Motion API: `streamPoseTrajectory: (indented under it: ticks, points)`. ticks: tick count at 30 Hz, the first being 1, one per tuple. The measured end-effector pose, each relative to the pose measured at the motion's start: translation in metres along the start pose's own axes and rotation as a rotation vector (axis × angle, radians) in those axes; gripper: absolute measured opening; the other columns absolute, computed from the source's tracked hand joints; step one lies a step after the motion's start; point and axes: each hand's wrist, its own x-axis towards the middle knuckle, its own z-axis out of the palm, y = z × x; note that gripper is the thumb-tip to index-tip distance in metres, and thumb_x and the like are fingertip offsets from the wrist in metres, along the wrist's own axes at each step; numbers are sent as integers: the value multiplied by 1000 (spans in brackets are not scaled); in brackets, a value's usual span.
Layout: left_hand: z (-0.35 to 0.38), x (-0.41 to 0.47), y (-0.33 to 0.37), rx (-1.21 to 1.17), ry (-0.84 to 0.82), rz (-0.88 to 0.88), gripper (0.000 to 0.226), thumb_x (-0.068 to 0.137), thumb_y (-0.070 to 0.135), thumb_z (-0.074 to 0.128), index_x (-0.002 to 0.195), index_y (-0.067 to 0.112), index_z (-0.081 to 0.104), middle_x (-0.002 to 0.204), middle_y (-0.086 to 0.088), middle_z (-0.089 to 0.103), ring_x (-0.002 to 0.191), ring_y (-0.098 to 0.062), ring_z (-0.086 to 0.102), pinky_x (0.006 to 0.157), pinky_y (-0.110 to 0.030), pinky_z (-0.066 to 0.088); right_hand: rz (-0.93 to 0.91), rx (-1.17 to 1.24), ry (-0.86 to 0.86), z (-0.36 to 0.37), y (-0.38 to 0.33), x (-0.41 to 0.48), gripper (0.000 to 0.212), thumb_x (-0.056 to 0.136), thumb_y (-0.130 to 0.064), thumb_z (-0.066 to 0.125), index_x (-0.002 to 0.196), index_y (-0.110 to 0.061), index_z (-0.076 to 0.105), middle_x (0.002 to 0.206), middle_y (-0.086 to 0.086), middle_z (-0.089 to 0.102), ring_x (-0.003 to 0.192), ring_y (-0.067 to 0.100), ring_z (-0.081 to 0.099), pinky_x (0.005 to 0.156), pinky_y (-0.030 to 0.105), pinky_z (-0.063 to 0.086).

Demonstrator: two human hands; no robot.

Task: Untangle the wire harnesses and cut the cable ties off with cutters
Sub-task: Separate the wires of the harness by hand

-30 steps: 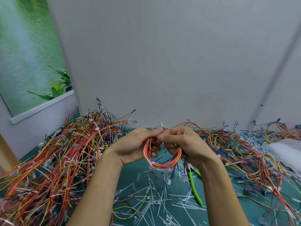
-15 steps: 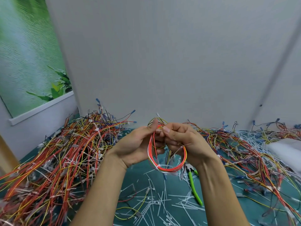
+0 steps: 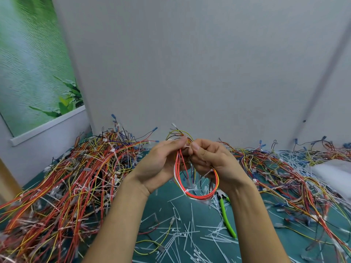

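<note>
Both hands hold one small looped wire harness [image 3: 197,195] of red, white and yellow wires above the green table. My left hand [image 3: 161,166] pinches the loop's top between thumb and fingers. My right hand [image 3: 210,160] grips the same top from the right, its thumb tip against a white cable tie [image 3: 187,147]. More white ties bind the loop lower down. The cutters [image 3: 227,217], with bright green handles, lie on the table below my right wrist, partly hidden by it.
A big heap of tangled harnesses [image 3: 72,183] fills the left side of the table. Another spread of wires [image 3: 284,177] covers the right. Several cut white ties [image 3: 188,234] litter the green mat [image 3: 163,202] in front. A grey wall stands close behind.
Both hands have lifted the looped harness slightly higher and nearer the camera. The loop has turned from flat to hanging more upright, and the fingers have shifted at its top.
</note>
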Motion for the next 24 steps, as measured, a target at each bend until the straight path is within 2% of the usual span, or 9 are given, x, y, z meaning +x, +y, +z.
streamPoseTrajectory:
  ticks: [2,6,10,13,16,17,19,21,24]
  points:
    - [2,0,0,-21,0,17,33,94,33,59,84,2,69,85,-12,61,85,-25,61,86,-38,48,-13,25,-16,1,0,-1,25,95,-17,54,75,-10,68,55,-3,38,43,1,31,40,9,31]
    - [5,1,0,-110,24,37,25,91,28,59,78,7,56,75,-8,55,66,-15,56,73,-32,51,-20,31,-51,0,0,-2,28,97,-14,50,75,-13,67,56,-3,35,44,3,29,42,10,34]
    - [-2,2,8,-192,120,139,28,96,27,51,71,15,48,71,-2,36,64,-14,43,63,-32,39,41,-253,-132,-6,-3,-9,22,100,-30,57,85,-23,71,63,-3,44,47,8,24,41,18,20]
    - [-18,-1,17,-178,236,244,27,100,33,50,79,16,48,73,0,40,66,-14,42,57,-29,39,105,-500,-167,-7,-9,-16,29,91,-48,72,100,-21,73,88,0,72,53,12,44,50,21,35]
    - [-26,1,15,-78,279,300,31,101,39,51,84,14,49,73,1,42,67,-14,45,58,-29,44,202,-647,-196,-2,-7,-16,39,86,-52,76,110,-22,75,109,2,78,85,39,70,78,43,55]
    - [-26,2,12,-53,286,307,32,99,42,53,84,14,49,72,2,43,67,-13,45,58,-28,45,207,-641,-211,1,-5,-15,35,89,-48,74,111,-21,75,106,3,78,76,35,69,71,34,54]
    - [-27,5,8,-12,318,311,35,95,46,57,81,14,51,69,4,45,66,-13,46,59,-27,46,179,-581,-191,5,-4,-13,28,95,-41,70,109,-17,76,89,0,77,47,12,48,47,19,40]
    - [-31,7,5,29,370,312,37,94,48,57,77,15,53,66,4,49,62,-12,49,60,-29,45,165,-544,-144,5,-5,-12,28,96,-40,68,107,-15,76,80,3,76,44,9,35,41,19,29]
    - [-36,9,2,55,427,318,40,92,52,58,71,18,57,64,4,51,59,-12,50,62,-30,43,170,-582,-92,7,-5,-10,26,95,-40,70,113,-22,74,81,7,77,46,12,33,41,20,29]
